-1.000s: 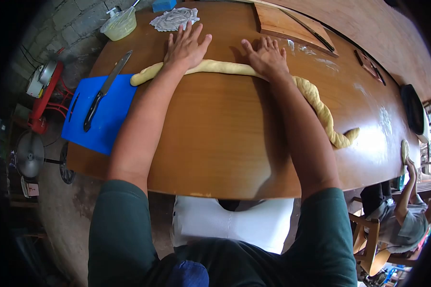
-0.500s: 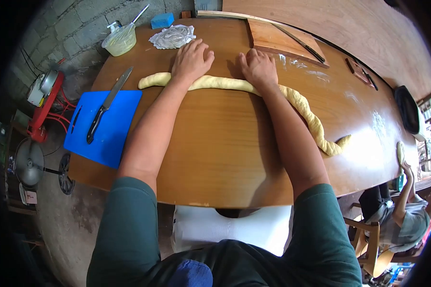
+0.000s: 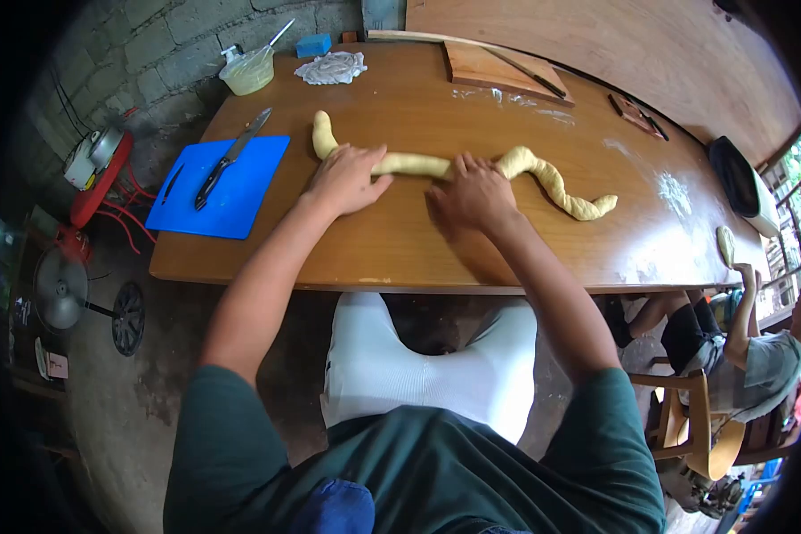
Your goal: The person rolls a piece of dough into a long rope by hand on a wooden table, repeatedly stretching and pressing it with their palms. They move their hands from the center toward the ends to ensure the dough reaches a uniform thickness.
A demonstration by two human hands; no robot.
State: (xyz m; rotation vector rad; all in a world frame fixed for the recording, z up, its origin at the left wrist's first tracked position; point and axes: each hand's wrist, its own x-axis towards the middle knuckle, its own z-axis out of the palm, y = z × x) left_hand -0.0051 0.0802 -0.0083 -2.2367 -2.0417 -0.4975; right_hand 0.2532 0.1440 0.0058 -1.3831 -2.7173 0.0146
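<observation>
A long rope of pale yellow dough lies across the wooden table, its left end bent up and its right part wavy and twisted. My left hand rests palm down over the dough near that left end, fingers stretched out. Farther right, my right hand lies on the dough's middle, palm down, with its fingers over the rope and not gripping it. Between the two hands a smooth, straight stretch of dough shows. Both palms hide the dough under them.
On the left, a black-handled knife lies on a blue cutting board. At the back are a bowl with a whisk, crumpled plastic and a wooden board. Another person sits at right, holding some dough.
Both hands have pulled back toward me along with the dough. The rope's left end now bends upward, and its right part has shifted left. My view has tilted slightly.
</observation>
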